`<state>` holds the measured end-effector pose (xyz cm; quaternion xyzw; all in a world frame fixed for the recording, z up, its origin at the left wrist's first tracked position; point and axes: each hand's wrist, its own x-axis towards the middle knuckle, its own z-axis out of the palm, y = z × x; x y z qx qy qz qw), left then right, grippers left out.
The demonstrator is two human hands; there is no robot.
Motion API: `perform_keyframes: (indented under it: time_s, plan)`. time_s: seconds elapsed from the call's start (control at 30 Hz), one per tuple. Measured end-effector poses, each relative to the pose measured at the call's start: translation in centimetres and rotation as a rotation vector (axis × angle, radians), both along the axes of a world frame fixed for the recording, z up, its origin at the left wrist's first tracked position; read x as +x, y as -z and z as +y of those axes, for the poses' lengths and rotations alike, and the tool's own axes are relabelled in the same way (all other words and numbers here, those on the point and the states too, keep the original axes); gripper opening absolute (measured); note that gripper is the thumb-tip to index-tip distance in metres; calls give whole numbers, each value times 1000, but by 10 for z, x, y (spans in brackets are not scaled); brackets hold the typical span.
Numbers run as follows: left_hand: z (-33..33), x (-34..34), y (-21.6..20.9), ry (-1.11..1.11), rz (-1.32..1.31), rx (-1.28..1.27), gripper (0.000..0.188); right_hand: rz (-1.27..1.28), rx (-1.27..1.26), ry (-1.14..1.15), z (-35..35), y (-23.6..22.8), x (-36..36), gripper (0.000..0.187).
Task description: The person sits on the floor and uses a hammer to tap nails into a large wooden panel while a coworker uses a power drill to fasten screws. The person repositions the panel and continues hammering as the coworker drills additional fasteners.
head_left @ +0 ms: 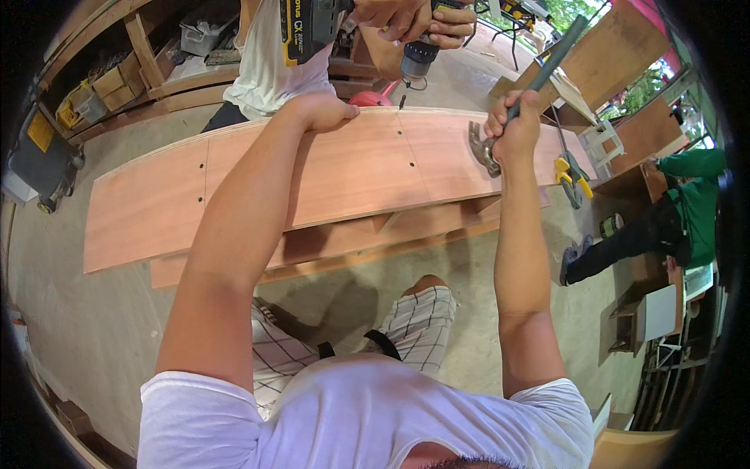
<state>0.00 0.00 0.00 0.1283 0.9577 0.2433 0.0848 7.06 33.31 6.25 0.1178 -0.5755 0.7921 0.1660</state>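
Note:
A long plywood panel with pairs of dark holes lies in front of me, on top of a wooden frame. My left hand grips the panel's far edge; most of its fingers are hidden. In my closed right hand is a claw hammer. Its metal head hangs low over the right part of the panel, and the handle slants up and away to the right. Across from me, a co-worker's hands hold a power drill, its bit pointing down at the panel's far edge.
A bar clamp with yellow grips sits at the panel's right end. Behind it stand a white plastic stool and large wooden boards. Another person in green is at the right. Wooden shelves line the back left.

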Motion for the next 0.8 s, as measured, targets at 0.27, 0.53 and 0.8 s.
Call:
perform_keyframes:
  time_s: [0.27,0.53,0.8]
  plan:
    - [-2,18,-20,26,-25,60,54,-93,-1,-85,-73,-4,-11,52]
    - [-4,13,-17,45,-25,8,65,-217,21,-103,-85,4,-22,53]
    - [-4,6,-6,78,27,-33,65,-385,214,-96,-110,-3,-47,52]
